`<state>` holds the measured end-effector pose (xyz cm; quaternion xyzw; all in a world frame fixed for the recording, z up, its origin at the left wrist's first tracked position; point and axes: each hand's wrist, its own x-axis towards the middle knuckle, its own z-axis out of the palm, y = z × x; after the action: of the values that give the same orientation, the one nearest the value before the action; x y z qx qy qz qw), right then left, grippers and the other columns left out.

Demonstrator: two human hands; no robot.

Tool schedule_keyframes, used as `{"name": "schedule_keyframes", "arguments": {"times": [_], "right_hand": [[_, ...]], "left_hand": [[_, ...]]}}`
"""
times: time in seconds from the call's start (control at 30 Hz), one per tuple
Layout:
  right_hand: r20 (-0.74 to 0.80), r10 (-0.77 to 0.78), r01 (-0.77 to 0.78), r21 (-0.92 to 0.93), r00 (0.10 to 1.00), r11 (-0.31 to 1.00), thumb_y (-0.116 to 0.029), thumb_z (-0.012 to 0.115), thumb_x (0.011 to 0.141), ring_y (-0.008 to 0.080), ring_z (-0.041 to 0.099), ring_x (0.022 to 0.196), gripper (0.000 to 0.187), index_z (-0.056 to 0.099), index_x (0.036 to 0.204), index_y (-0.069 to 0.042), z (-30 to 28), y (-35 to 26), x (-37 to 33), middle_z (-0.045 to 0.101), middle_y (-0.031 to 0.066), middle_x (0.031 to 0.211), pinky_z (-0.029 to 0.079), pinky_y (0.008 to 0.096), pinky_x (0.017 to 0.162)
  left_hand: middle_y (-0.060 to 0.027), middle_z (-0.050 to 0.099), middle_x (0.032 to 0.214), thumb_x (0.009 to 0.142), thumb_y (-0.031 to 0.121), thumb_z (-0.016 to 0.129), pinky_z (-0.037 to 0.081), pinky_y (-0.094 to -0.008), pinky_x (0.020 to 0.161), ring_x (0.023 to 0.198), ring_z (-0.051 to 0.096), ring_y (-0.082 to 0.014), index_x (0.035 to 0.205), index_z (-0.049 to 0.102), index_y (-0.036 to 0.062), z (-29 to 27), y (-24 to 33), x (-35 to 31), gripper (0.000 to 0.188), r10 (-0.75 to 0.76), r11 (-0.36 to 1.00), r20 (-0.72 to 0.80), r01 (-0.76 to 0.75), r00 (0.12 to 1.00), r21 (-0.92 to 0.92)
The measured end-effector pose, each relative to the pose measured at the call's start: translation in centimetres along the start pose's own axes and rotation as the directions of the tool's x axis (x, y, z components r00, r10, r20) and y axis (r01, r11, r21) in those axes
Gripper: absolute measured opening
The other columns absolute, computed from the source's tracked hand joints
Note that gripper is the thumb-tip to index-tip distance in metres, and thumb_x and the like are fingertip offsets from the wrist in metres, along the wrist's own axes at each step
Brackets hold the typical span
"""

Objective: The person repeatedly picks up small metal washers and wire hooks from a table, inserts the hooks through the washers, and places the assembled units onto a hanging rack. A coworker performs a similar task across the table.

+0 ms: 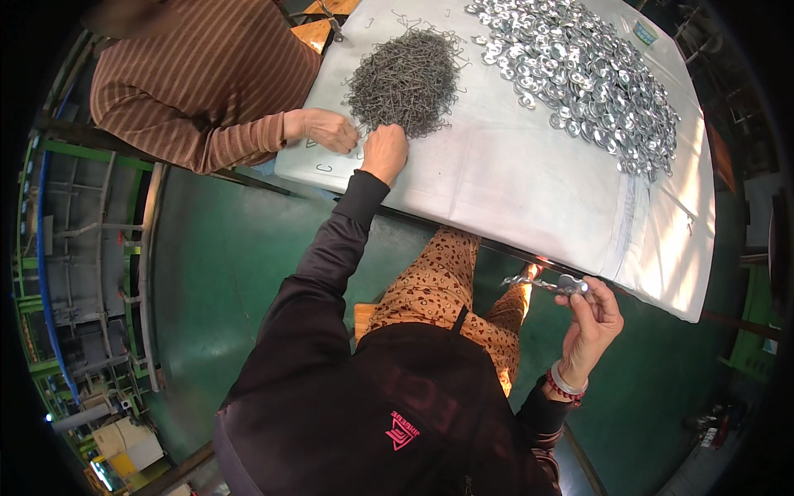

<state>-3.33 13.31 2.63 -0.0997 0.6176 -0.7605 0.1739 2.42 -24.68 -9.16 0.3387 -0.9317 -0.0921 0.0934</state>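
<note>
My left hand (385,152) is closed at the near edge of a heap of dark wire hooks (405,78). Its fingertips point away from me, so whatever it pinches is hidden. Off the table's near right edge, my right hand (592,318) holds a shiny metal fitting (571,285) between thumb and fingers. A rounded plate forms the gripped end, and a thin, uneven metal length runs out to the left from it. On the far right of the table lies a large pile of shiny, rounded metal pieces (579,74).
Close beside my left hand is a co-worker's hand (329,131), with a brown striped sleeve (240,142). A few loose hooks (324,168) lie near the left corner of the white-covered table (496,178). A small teal container (644,33) stands at the far right.
</note>
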Motion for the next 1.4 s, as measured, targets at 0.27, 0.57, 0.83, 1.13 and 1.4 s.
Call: {"name": "schedule_keyframes", "arguments": {"times": [0.27,0.57,0.83,1.13,1.4], "right_hand": [[0.02,-0.008,0.008,0.033,1.0,0.999,0.011,0.055,0.078,0.0167,0.063,0.072,0.023,0.061,0.1,0.006,-0.5,0.5,-0.9,0.064,0.011,0.081,0.056,0.0288,0.063],[0.024,-0.063,0.062,0.04,0.998,0.997,0.011,0.055,0.078,0.0171,0.064,0.072,0.023,0.061,0.1,0.006,-0.7,-0.2,-1.0,0.065,0.0129,0.083,0.056,0.0284,0.063],[0.045,-0.016,0.015,0.021,0.999,1.0,0.01,0.056,0.079,0.0169,0.064,0.073,0.023,0.061,0.101,0.006,-0.6,0.8,-1.0,0.065,0.0124,0.084,0.056,0.0285,0.064],[0.051,0.018,-0.022,0.076,0.999,0.997,0.014,0.056,0.077,0.0199,0.064,0.082,0.024,0.062,0.099,0.007,-0.3,0.8,-0.7,0.062,0.0126,0.091,0.059,0.0329,0.066],[0.05,0.021,-0.023,0.037,0.999,0.999,0.011,0.058,0.078,0.0211,0.064,0.081,0.021,0.062,0.099,0.007,-0.6,0.6,-0.9,0.062,0.0128,0.089,0.058,0.031,0.069]], "left_hand": [[-0.0072,0.058,0.066,0.086,0.012,0.058,0.051,-0.0298,0.057,0.061,0.059,-0.0155,0.083,0.057,-0.0045,-4.3,-0.7,0.2,0.017,0.148,0.753,0.499,0.229,0.854,-0.616],[0.0007,0.055,0.078,0.09,0.015,0.058,0.051,-0.022,0.063,0.066,0.055,-0.0072,0.092,0.056,0.0011,-7.5,-1.2,3.8,0.014,0.291,0.363,0.461,0.348,0.838,-0.864],[-0.0062,0.061,0.066,0.084,0.014,0.064,0.053,-0.0266,0.054,0.061,0.063,-0.0129,0.078,0.06,-0.0034,-5.1,0.7,1.3,0.019,0.35,0.778,0.549,0.09,0.759,-0.621],[-0.0076,0.062,0.077,0.081,0.016,0.063,0.051,-0.0357,0.063,0.07,0.063,-0.025,0.082,0.065,0.0039,-4.5,4.7,0.5,0.013,0.428,0.904,0.091,-0.425,0.899,-0.048],[-0.0077,0.066,0.074,0.08,0.013,0.066,0.051,-0.0284,0.061,0.065,0.063,-0.0169,0.086,0.068,0.0025,-6.2,10.8,-1.2,0.012,0.404,0.709,0.122,-0.226,0.907,-0.668]]}}
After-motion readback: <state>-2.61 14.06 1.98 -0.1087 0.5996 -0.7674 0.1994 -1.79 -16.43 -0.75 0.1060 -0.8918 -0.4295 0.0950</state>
